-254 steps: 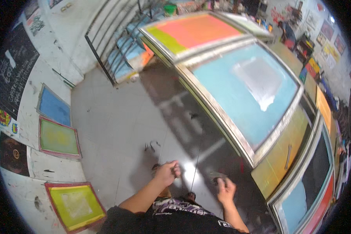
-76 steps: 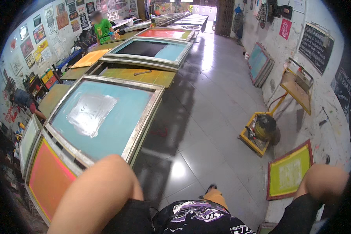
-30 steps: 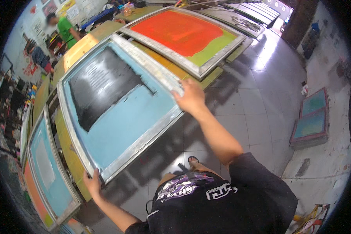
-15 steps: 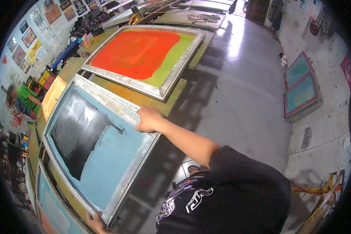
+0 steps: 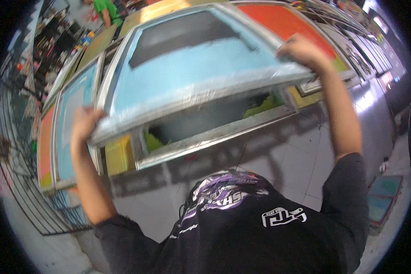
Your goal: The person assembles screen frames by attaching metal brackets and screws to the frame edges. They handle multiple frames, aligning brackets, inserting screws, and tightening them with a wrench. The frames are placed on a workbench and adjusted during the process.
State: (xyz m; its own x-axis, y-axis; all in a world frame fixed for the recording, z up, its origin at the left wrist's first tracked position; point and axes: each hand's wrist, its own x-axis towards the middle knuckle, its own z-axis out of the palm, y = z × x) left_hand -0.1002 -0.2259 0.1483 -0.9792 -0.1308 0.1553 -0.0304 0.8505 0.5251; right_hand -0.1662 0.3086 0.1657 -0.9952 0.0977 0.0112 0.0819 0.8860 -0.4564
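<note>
While our left hand (image 5: 86, 122) and right hand (image 5: 301, 50) grip the blue screen (image 5: 178, 75) by its left and right sides toward the near corners, fingers curled over the edges, its near rail is already raised, with a gap over the lower screen (image 5: 214, 139). We judge the lift to be partway: the near side is up, but the far side sits lower, and we cannot tell whether it touches anything. The blue screen has not been put down anywhere, and no screen lies in our hands besides it.

Its frame is a rigid rectangle of silvery, scuffed bars, metal-looking, around a flat light-blue mesh; a dark, smooth patch (image 5: 182, 36) with ragged edges covers the far part. Beneath, the lower screen shows grey with green margins above a yellow-green worktop (image 5: 118, 153). To the right lies an orange-red screen (image 5: 274, 23), matte and blurred
</note>
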